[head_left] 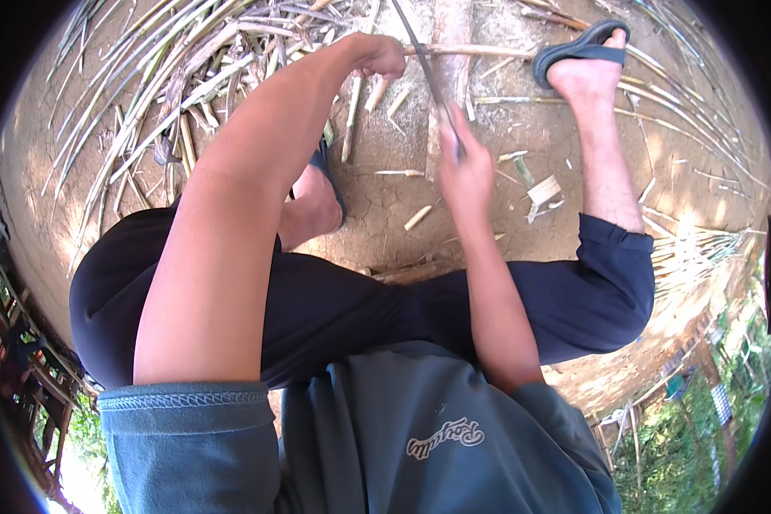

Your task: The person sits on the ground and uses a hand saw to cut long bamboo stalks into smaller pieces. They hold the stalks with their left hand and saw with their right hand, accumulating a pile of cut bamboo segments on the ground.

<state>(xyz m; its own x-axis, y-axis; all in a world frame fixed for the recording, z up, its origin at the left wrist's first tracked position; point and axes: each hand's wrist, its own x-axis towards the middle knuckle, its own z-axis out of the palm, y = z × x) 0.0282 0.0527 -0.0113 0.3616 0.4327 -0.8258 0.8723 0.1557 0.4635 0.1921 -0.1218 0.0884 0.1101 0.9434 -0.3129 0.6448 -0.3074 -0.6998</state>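
Observation:
My left hand (379,58) is closed on one end of a pale, thin stick (488,51), which lies roughly level and reaches right toward my sandalled foot. In my right hand (467,167), slightly blurred, is a long, narrow dark blade (427,70), like a machete; its handle is mostly hidden in the fist. The blade slants up and left, crossing the stick close beside my left hand. Whether it cuts in or only passes over, I cannot tell. Under them runs a worn wooden plank (441,107).
A heap of cut sticks (231,51) covers the ground at the upper left. My right foot in a dark sandal (581,56) stands at the stick's far end. Short offcuts (418,218) and a split chip (543,193) lie on the dirt. More long stalks (685,111) lie at right.

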